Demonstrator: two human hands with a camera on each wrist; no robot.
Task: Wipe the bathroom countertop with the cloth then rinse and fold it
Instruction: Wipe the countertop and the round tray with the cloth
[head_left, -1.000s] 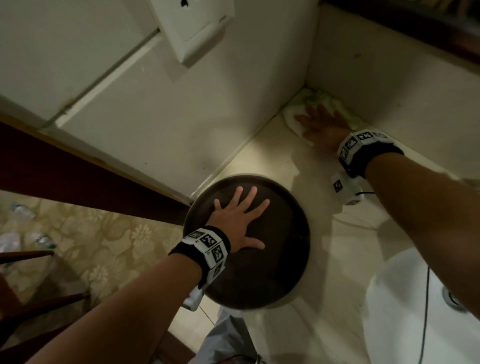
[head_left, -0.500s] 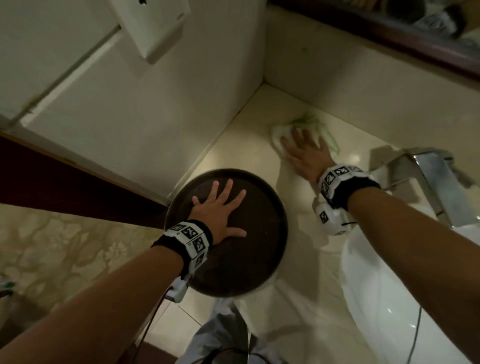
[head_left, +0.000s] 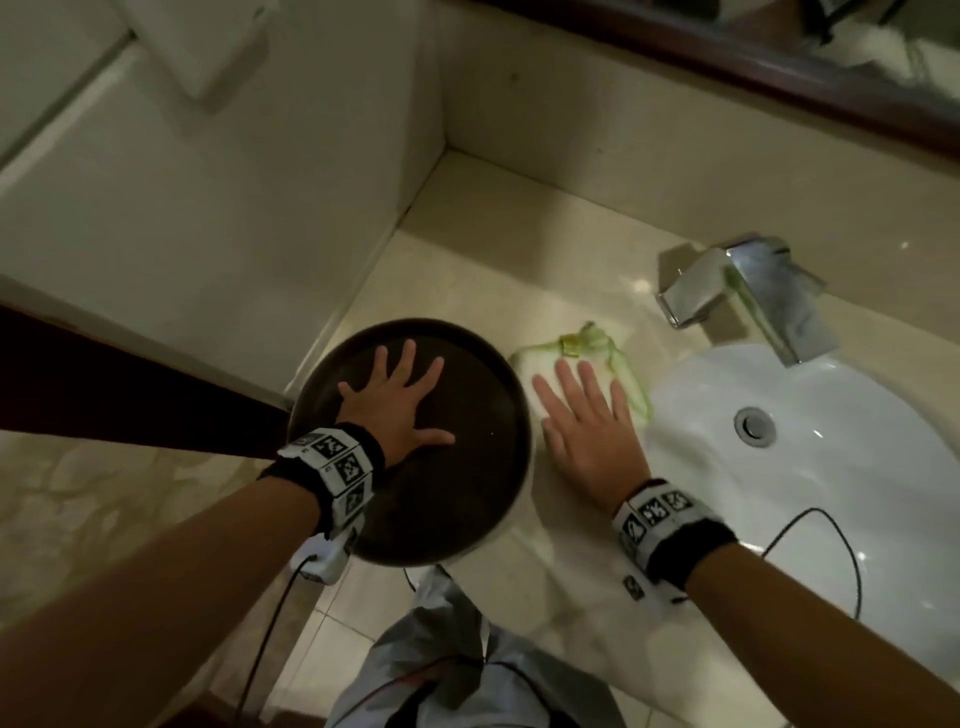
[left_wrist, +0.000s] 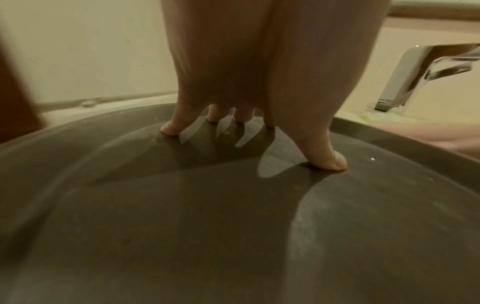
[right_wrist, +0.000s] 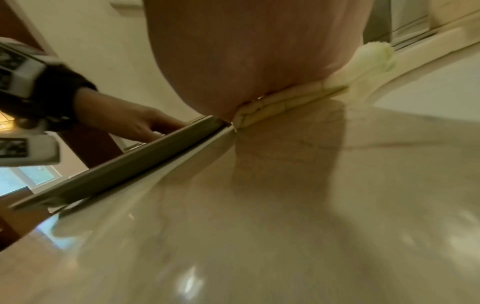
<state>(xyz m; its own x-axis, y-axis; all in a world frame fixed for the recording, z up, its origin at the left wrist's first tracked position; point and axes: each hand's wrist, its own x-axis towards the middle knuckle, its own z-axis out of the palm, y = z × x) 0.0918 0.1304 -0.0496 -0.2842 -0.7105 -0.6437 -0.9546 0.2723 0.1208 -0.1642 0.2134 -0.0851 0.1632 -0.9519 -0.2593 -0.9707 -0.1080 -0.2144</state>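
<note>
1. Your right hand (head_left: 587, 426) lies flat, fingers straight, and presses the cloth (head_left: 540, 366) on the countertop (head_left: 571, 597), between the tray (head_left: 467, 493) and the sink (head_left: 831, 467).
2. Your left hand (head_left: 395, 402) is also flat with spread fingers (left_wrist: 168, 129); it rests on the dark round tray and grips nothing.
3. I judge you are in the wiping step: the cloth is on the counter and not under the faucet (head_left: 748, 291).
4. What is left, as I see it: to finish the wiping, perhaps also where the tray stands, then rinse the cloth and fold it.
</note>
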